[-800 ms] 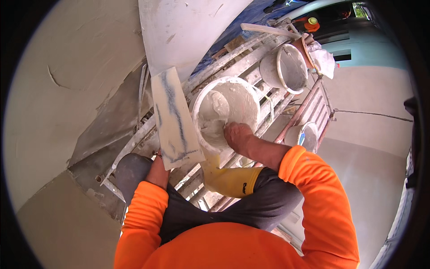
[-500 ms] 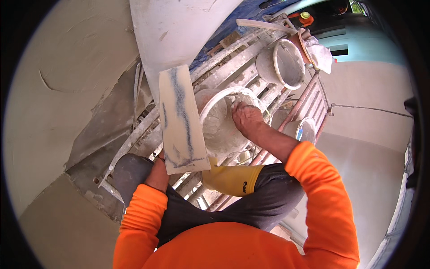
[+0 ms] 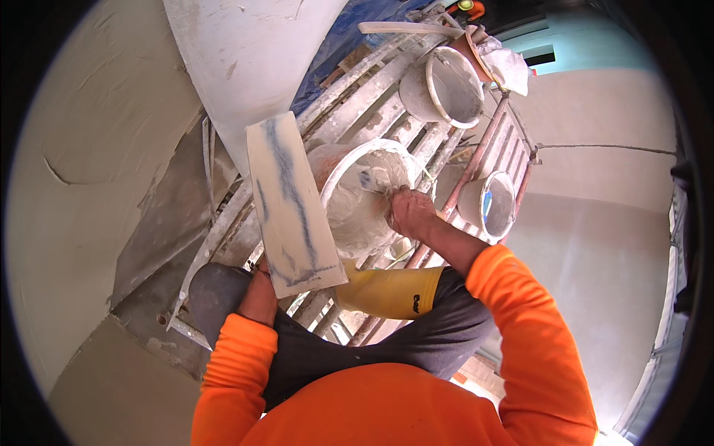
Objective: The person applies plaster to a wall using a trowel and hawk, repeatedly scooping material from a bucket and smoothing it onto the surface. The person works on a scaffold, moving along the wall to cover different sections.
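We look down from our own head onto a scaffold platform [image 3: 387, 111] of pale, plaster-crusted planks beside a freshly plastered wall [image 3: 82, 171]. Our left hand [image 3: 260, 286] is mostly hidden beneath a long rectangular plastering board [image 3: 291, 204], smeared grey-white with a dark streak down its length; the board tilts up over the planks, and we cannot tell how the fingers lie under it, only that the hand seems to grip it from below. Our right hand [image 3: 409, 212] reaches into a white bucket of wet plaster [image 3: 364, 197], fingers curled tight around what appears to be a trowel handle, the blade [image 3: 370, 181] just showing against the plaster inside. The bucket stands on the planks just beside the board, in front of our knees. A second, emptier bucket [image 3: 442, 85] sits farther along the platform, and a third small bucket [image 3: 487, 204] hangs near the outer rail [image 3: 513, 141]. We judge the risks to be these: the tilted board could shed whatever plaster lands on it, the bucket could tip on the uneven planks if the trowel drags hard at its wall, and we crouch close to the platform edge.
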`<action>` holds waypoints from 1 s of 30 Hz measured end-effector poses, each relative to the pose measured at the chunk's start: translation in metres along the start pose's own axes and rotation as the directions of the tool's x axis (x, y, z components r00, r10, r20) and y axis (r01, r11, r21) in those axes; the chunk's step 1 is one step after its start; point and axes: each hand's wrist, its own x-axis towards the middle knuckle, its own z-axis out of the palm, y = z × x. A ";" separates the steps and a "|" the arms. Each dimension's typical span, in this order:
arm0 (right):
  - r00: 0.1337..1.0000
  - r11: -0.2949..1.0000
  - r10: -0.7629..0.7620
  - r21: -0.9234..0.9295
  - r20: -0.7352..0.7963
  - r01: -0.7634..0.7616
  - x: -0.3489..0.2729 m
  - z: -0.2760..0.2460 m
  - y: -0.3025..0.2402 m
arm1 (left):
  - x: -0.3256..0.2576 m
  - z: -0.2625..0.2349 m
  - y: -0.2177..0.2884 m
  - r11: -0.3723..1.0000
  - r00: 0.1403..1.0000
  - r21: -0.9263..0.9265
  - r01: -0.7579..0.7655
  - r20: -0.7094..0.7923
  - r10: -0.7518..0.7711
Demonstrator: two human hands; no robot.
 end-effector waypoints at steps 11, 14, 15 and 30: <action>0.979 0.874 -0.100 0.455 -0.179 0.172 0.013 0.114 -0.038 | -0.021 -0.012 -0.031 0.979 0.992 -0.159 0.126 0.017 -0.124; 0.962 0.690 -0.139 0.674 -0.234 0.264 0.016 0.117 -0.029 | -0.026 -0.019 -0.031 0.974 0.994 -0.199 0.105 0.013 -0.104; 0.967 0.611 -0.141 0.750 -0.211 0.253 0.016 0.115 -0.023 | -0.027 -0.021 -0.028 0.973 0.996 -0.212 0.090 0.012 -0.090; 0.990 0.499 -0.095 0.855 -0.106 0.140 -0.106 -0.046 -0.017 | -0.043 -0.028 0.015 0.888 0.835 -0.009 -0.459 -0.347 0.428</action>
